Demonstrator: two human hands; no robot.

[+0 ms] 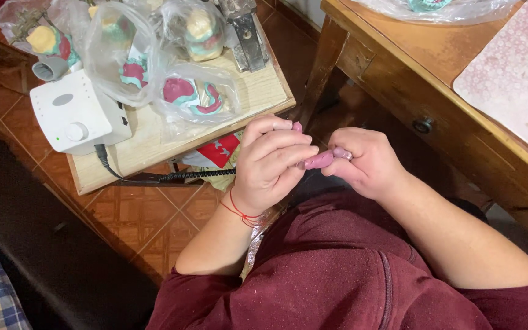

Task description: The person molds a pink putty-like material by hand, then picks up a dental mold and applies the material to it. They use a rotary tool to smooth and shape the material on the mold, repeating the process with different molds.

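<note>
My left hand [270, 162] and my right hand [365, 162] meet in front of my chest, above my dark red top. Both are closed on one small pink piece of soft, wax-like material [320, 160] that shows between the fingertips. A bit of the same pink peeks above my left fingers. A red thread bracelet [239, 212] circles my left wrist.
A low wooden stand [258, 91] at the upper left carries a white box-shaped device [74, 113] with a knob and coiled cord, plus several clear bags holding pink-and-green dental models [190, 95]. A wooden table [398, 67] with a drawer knob stands to the right. Tiled floor lies below.
</note>
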